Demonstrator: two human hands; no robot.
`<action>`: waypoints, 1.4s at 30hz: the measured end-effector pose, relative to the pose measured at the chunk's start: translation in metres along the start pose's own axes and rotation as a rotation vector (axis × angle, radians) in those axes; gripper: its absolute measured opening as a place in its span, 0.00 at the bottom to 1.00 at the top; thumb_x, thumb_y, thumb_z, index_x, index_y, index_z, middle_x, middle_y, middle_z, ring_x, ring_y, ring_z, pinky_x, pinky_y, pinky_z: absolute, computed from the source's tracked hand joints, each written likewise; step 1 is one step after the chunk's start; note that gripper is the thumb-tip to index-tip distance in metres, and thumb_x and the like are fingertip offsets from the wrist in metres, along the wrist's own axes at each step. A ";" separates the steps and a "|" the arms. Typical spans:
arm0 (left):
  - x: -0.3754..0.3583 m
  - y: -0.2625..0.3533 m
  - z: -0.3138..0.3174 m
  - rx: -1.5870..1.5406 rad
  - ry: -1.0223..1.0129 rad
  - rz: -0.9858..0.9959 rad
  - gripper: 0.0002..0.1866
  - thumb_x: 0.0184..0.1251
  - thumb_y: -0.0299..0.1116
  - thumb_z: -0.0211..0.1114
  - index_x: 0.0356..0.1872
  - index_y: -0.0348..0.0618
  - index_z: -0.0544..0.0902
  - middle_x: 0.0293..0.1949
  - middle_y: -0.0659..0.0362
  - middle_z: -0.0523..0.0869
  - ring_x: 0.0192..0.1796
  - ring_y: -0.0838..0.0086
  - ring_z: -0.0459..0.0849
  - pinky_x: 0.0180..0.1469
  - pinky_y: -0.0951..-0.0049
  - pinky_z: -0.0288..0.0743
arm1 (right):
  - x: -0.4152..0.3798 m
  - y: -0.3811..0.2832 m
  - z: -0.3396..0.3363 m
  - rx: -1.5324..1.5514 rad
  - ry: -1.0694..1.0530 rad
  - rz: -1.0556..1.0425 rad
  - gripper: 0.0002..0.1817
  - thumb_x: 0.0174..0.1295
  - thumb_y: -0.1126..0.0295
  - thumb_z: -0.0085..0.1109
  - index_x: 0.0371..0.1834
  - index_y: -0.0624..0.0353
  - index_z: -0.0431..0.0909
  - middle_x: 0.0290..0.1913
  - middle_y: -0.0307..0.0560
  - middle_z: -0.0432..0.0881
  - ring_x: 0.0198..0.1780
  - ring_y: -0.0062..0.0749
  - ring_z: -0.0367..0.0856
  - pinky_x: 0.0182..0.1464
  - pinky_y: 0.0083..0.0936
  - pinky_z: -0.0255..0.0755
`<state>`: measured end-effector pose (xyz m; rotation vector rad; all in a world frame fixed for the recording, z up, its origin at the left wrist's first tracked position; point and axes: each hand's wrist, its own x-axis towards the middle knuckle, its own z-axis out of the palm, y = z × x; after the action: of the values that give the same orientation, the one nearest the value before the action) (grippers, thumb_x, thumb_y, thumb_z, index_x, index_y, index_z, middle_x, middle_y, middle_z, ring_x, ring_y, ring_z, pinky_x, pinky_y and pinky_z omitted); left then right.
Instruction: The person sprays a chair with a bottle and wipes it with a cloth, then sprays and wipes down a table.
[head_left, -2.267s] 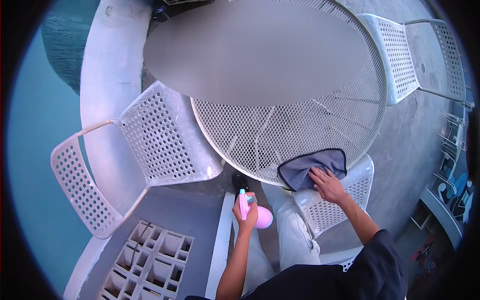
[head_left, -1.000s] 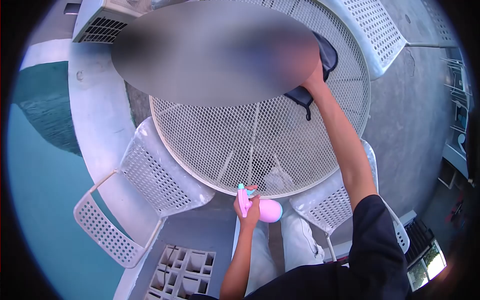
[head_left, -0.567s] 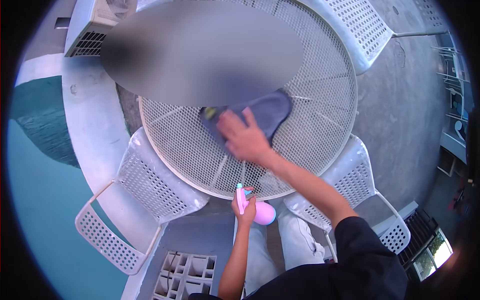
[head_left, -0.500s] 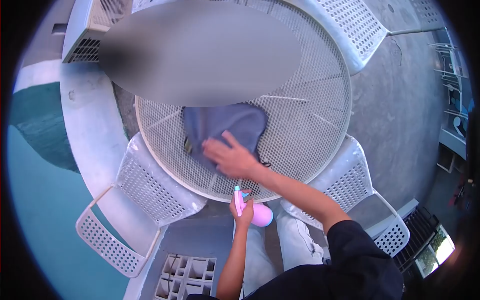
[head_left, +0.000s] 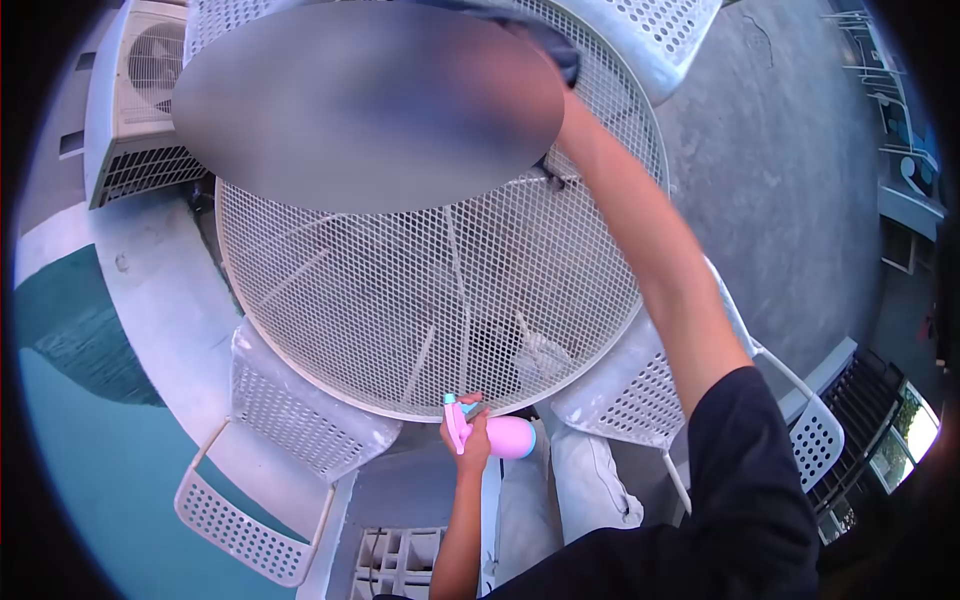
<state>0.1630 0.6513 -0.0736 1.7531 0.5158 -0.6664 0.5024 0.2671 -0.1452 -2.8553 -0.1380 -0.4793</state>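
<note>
At twelve o'clock, wiping the far counter point(head_left: 440, 300) with a cloth point(head_left: 565, 55); right hand hidden, grip unclear. At six o'clock, left hand point(head_left: 465, 432) wrapped round a pink spray bottle point(head_left: 505, 437). Next: pull back slowly.

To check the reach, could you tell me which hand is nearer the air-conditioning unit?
Left. The left hand grips the pink spray bottle below the table; the right hand is hidden across it. Neither touches the air-conditioning unit.

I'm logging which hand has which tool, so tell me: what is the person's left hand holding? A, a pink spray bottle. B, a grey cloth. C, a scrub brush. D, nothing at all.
A: the left hand is closed around the neck of a pink spray bottle, just below the near rim of the white mesh table.
</note>
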 end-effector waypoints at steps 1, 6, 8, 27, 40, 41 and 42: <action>-0.001 0.003 0.002 0.004 0.005 0.005 0.19 0.48 0.07 0.60 0.41 0.38 0.75 0.43 0.52 0.83 0.53 0.65 0.83 0.56 0.65 0.77 | -0.005 0.018 -0.016 -0.096 -0.010 0.056 0.31 0.69 0.48 0.47 0.74 0.44 0.63 0.74 0.47 0.63 0.74 0.41 0.60 0.75 0.40 0.52; 0.002 -0.011 -0.004 0.024 -0.015 0.126 0.17 0.52 0.08 0.60 0.42 0.37 0.75 0.44 0.52 0.83 0.51 0.66 0.84 0.48 0.70 0.82 | -0.060 0.046 -0.034 -0.188 -0.031 0.165 0.32 0.69 0.49 0.47 0.73 0.51 0.62 0.75 0.50 0.60 0.75 0.41 0.57 0.76 0.45 0.48; 0.002 -0.007 -0.003 0.013 -0.010 0.101 0.17 0.52 0.09 0.61 0.42 0.36 0.76 0.43 0.52 0.84 0.50 0.67 0.84 0.46 0.71 0.82 | -0.104 0.010 -0.053 -0.183 -0.042 0.327 0.33 0.69 0.51 0.48 0.73 0.54 0.61 0.76 0.53 0.57 0.76 0.45 0.54 0.75 0.49 0.46; 0.004 -0.018 -0.005 -0.155 0.034 0.003 0.17 0.51 0.12 0.55 0.43 0.34 0.80 0.43 0.53 0.87 0.45 0.70 0.87 0.45 0.75 0.83 | -0.064 -0.132 0.008 -0.276 -0.183 0.412 0.44 0.64 0.49 0.49 0.76 0.68 0.49 0.78 0.60 0.48 0.81 0.49 0.41 0.72 0.69 0.37; 0.003 -0.016 -0.013 -0.262 0.121 0.251 0.11 0.53 0.22 0.59 0.38 0.37 0.81 0.27 0.49 0.84 0.32 0.54 0.86 0.35 0.67 0.77 | -0.087 -0.423 0.031 0.642 -0.490 -0.196 0.41 0.67 0.42 0.44 0.77 0.58 0.53 0.75 0.46 0.62 0.78 0.40 0.52 0.76 0.57 0.32; 0.000 -0.018 -0.018 -0.275 0.121 0.280 0.11 0.53 0.22 0.59 0.39 0.37 0.81 0.28 0.50 0.84 0.32 0.55 0.86 0.36 0.67 0.77 | -0.086 -0.435 0.036 0.689 -0.446 -0.169 0.41 0.67 0.43 0.44 0.76 0.59 0.53 0.75 0.46 0.62 0.78 0.41 0.52 0.76 0.58 0.32; -0.003 -0.020 -0.020 -0.293 0.120 0.307 0.11 0.53 0.22 0.60 0.39 0.37 0.81 0.28 0.50 0.84 0.33 0.56 0.86 0.37 0.67 0.78 | -0.086 -0.445 0.042 0.732 -0.406 -0.143 0.41 0.67 0.44 0.44 0.76 0.60 0.53 0.75 0.45 0.63 0.78 0.42 0.52 0.76 0.58 0.31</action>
<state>0.1519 0.6758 -0.0819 1.5558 0.3916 -0.2557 0.3752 0.7033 -0.1137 -2.1813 -0.4804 0.1276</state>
